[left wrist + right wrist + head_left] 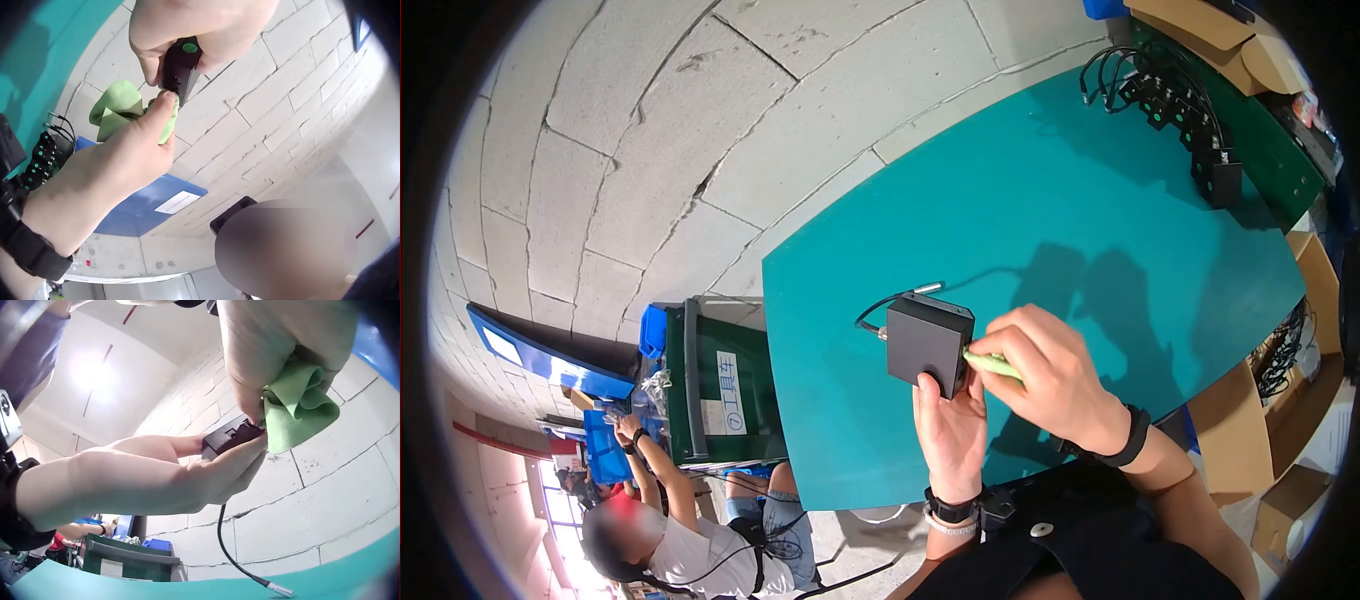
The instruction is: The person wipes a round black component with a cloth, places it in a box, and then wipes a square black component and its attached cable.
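Note:
A black box-shaped device (927, 345) is held up above the green table by my left hand (955, 435), its thumb on the near edge and fingers under it. From the device a short black cable (226, 545) with a silver plug hangs down, as the right wrist view shows. My right hand (1040, 365) pinches a light green cloth (299, 409) and presses it against the device's right side. In the left wrist view a round green sticker (190, 47) shows on one face of the device.
Several black devices with cables (1185, 125) stand in a row at the table's (960, 240) far right. Open cardboard boxes (1235, 440) lie beyond the right edge. On the left stand a dark green tool cart (740, 385) and another person (720, 550) seated by blue bins.

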`<state>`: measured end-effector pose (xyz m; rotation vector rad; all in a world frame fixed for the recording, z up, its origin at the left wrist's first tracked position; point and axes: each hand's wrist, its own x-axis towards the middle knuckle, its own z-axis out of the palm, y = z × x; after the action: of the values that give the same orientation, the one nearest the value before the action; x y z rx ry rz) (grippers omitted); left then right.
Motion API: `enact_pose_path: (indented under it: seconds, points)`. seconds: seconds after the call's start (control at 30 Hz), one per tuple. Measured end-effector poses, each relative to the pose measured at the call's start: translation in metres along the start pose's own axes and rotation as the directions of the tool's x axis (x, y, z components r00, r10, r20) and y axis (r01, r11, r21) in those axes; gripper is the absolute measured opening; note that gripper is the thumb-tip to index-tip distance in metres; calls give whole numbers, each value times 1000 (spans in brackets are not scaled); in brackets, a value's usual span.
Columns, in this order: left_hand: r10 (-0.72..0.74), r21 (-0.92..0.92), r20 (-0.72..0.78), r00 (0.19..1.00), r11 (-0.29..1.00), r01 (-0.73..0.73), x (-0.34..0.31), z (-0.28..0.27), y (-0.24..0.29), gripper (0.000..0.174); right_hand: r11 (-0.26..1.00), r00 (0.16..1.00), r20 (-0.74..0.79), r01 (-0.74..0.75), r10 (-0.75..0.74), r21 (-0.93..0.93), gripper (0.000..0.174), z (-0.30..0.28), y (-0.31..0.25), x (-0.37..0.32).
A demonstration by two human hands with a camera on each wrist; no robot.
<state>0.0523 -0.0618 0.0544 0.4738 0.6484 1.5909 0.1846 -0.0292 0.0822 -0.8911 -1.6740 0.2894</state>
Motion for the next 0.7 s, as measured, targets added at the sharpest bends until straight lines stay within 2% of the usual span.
enact_pose_path:
  seconds: [0.07,0.1,0.2,0.3,0.4,0.53,0.7]
  points:
    - [-64,2,56,996,998,64,0,-7,2,44,1000,1000,28,9,-9,0,20,0,0,-1]
    - [-67,2,54,996,998,67,-1,-4,1,44,1000,1000,-9,9,-9,8,20,-1,-1,0]
    - [1,35,-8,1000,999,-1,-1,2,-2,43,1000,997,-82,-11,11,0,19,0,0,5]
    - [16,70,-47,999,997,-13,-1,2,-2,47,1000,999,41,5,-4,-24,18,-2,1,0]
    - [-48,123,-25,999,991,51,0,0,1,51,1000,996,89,23,-25,17,18,2,0,-9]
    - [-65,98,-3,998,993,65,-1,-2,0,53,1000,999,33,29,-29,7,18,3,1,-8]
    - [-57,125,-13,998,991,58,-1,0,-1,54,999,997,69,29,-27,-30,19,3,0,-11]
